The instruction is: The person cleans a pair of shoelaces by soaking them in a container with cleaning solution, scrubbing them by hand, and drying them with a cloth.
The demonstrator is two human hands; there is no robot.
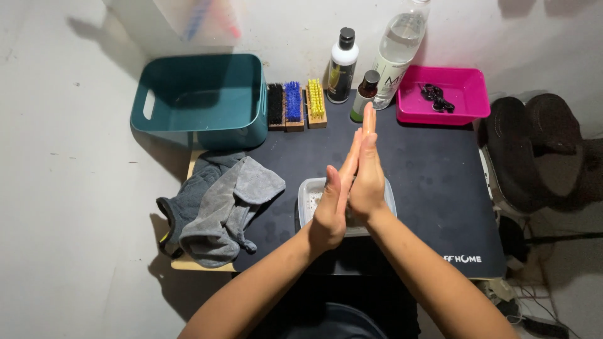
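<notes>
Tub (308,191) under flat pressed palms, left hand (331,216) and right hand (366,179) gripping nothing; drips could miss onto mat (427,176).

Brushes (295,104) between bin (200,100) and bottles (342,66)

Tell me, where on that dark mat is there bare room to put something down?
The widest bare patch of the mat lies right of the clear tub, below the pink tray. A smaller patch sits between the brushes and the tub. The back edge is crowded with bottles; the grey cloths fill the left.
</notes>
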